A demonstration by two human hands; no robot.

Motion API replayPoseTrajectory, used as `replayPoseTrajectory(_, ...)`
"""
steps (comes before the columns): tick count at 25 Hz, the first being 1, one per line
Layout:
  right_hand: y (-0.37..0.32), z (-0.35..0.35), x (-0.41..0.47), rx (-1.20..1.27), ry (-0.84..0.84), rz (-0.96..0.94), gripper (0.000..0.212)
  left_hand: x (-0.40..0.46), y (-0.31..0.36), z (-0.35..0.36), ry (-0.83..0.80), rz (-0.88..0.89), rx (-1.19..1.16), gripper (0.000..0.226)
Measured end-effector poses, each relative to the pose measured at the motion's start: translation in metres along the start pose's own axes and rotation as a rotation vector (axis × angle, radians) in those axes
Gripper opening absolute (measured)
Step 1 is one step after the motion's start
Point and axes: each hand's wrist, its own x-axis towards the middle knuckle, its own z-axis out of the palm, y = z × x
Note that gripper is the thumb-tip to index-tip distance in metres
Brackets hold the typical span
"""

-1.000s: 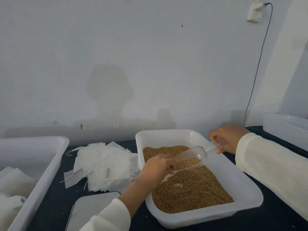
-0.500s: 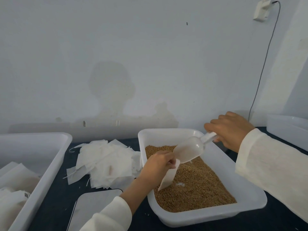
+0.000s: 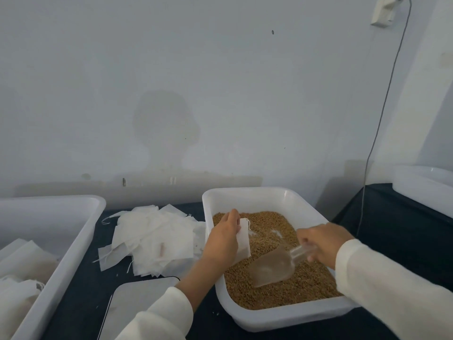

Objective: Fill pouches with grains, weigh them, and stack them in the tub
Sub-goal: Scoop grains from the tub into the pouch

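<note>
Now you are bringing the clear plastic scoop back down into the grain: half a second ago it was tipped up at the mouth of the pouch, and here its bowl is lying low on the heap at the near end of the white grain tub, looking empty or nearly so. That suggests one pour is done and you are going in for another load, so this pouch is probably not yet ready for weighing. Your right hand is keeping a closed grip round the scoop's handle, and your left hand is pinching the pouch, which is hanging upright over the left side of the grain with its string dangling. How full the pouch is cannot be judged; your fingers are covering much of it. The flat grey plate near the front edge of the dark surface may be the scale, though your sleeve is cutting it off and no display is showing. Empty pouches are lying heaped between the tubs, and the left tub, cut off by the frame, is holding filled ones.
</note>
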Motion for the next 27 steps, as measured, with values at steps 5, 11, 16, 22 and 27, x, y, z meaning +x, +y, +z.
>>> replayPoseTrajectory(5, 0.001, 0.022, 0.005, 0.256, -0.049, 0.073, 0.023, 0.0, 0.001, -0.002, -0.008, 0.018, 0.006, 0.024)
replayPoseTrajectory(11, 0.035, -0.01, -0.015, 0.475, 0.019, 0.136, 0.022, 0.0, -0.003, 0.001, -0.026, 0.103, 0.03, 0.025)
replayPoseTrajectory(16, 0.044, -0.045, -0.013, 0.393, 0.173, 0.138, 0.024, 0.002, -0.005, 0.003, -0.082, 0.101, -0.011, 0.02)
replayPoseTrajectory(22, 0.025, -0.052, -0.003, 0.082, 0.305, 0.085, 0.024, 0.0, -0.002, 0.0, -0.113, 0.09, -0.085, 0.015)
replayPoseTrajectory(27, 0.022, -0.056, 0.0, -0.03, 0.347, 0.058, 0.024, 0.001, 0.0, -0.002, -0.125, 0.083, -0.08, 0.004)
